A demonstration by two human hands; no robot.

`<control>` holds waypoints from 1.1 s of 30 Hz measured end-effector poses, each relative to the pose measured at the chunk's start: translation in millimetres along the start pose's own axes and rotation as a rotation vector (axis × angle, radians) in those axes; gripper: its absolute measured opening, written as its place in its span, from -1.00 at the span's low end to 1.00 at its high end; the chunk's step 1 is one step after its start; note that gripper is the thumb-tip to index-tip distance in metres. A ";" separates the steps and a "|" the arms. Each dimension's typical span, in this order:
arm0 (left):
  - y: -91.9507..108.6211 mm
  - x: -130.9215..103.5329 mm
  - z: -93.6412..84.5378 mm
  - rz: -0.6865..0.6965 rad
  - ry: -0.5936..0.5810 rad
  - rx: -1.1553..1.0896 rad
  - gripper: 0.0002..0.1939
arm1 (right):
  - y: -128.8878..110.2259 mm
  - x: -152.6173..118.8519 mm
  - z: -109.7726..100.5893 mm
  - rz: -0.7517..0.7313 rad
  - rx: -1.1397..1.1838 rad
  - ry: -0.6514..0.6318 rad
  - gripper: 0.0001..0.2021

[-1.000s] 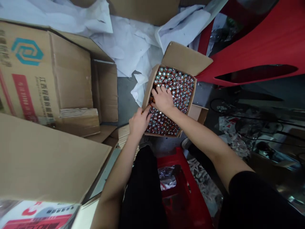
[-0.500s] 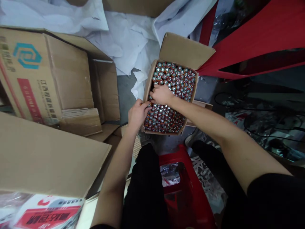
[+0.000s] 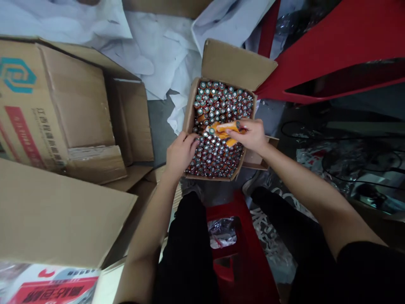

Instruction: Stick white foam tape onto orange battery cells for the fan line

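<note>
An open cardboard box (image 3: 188, 110) stands on the floor, packed with upright cylindrical battery cells (image 3: 215, 157) with shiny round ends. Over the middle of the box, my right hand (image 3: 253, 134) grips several orange-wrapped batteries (image 3: 232, 128), lying sideways and tilted in its fingers. My left hand (image 3: 179, 154) is at the box's left wall, its fingers bent over the rim among the cells. Thumb and forefinger are close together there; what they pinch, if anything, is hidden. A gap with orange cell sides showing lies beside the held batteries.
Large open cartons (image 3: 76, 105) fill the left side. White sheeting (image 3: 164, 55) lies behind the box. A red stool (image 3: 253, 240) is between my legs, and a larger red plastic piece (image 3: 316, 55) stands at the right. Cables and clear plastic bags (image 3: 344, 169) lie to the right.
My right hand has come up and right out of the cells, now holding several orange batteries. My left hand stays at the box's left rim. The whole view has shifted slightly.
</note>
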State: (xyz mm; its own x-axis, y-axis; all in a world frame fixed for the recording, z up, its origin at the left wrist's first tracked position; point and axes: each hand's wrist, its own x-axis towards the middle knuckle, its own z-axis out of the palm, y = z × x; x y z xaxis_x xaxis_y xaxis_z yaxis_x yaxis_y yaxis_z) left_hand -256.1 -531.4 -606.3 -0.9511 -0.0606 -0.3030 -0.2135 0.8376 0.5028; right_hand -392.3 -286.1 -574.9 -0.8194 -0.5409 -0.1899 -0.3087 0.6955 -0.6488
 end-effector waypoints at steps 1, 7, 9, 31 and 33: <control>4.0 3.7 0.8 -0.023 -0.023 0.039 -0.62 | 10.3 -16.1 -11.4 0.039 0.011 0.032 -0.53; 26.7 11.3 8.9 -0.089 -0.061 0.087 -0.53 | 88.9 -91.2 -55.9 0.180 -0.183 -0.045 -0.53; 36.0 17.0 7.7 -0.121 -0.050 0.088 -0.48 | 104.6 -97.7 -56.1 0.142 -0.309 -0.257 -0.60; 40.8 33.9 14.1 -0.160 -0.220 0.316 -0.52 | 8.0 53.4 65.8 -0.485 -0.415 -0.411 -0.52; 39.6 28.9 12.2 -0.158 -0.207 0.299 -0.54 | 8.7 54.9 62.9 -0.498 -0.419 -0.444 -0.54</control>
State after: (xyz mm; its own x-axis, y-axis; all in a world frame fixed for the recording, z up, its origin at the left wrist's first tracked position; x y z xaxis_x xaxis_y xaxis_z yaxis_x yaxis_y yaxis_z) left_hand -289.2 -493.4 -605.0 -0.8404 -0.1161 -0.5294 -0.2497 0.9499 0.1881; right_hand -409.6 -339.6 -637.3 -0.2943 -0.9125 -0.2841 -0.8177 0.3943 -0.4194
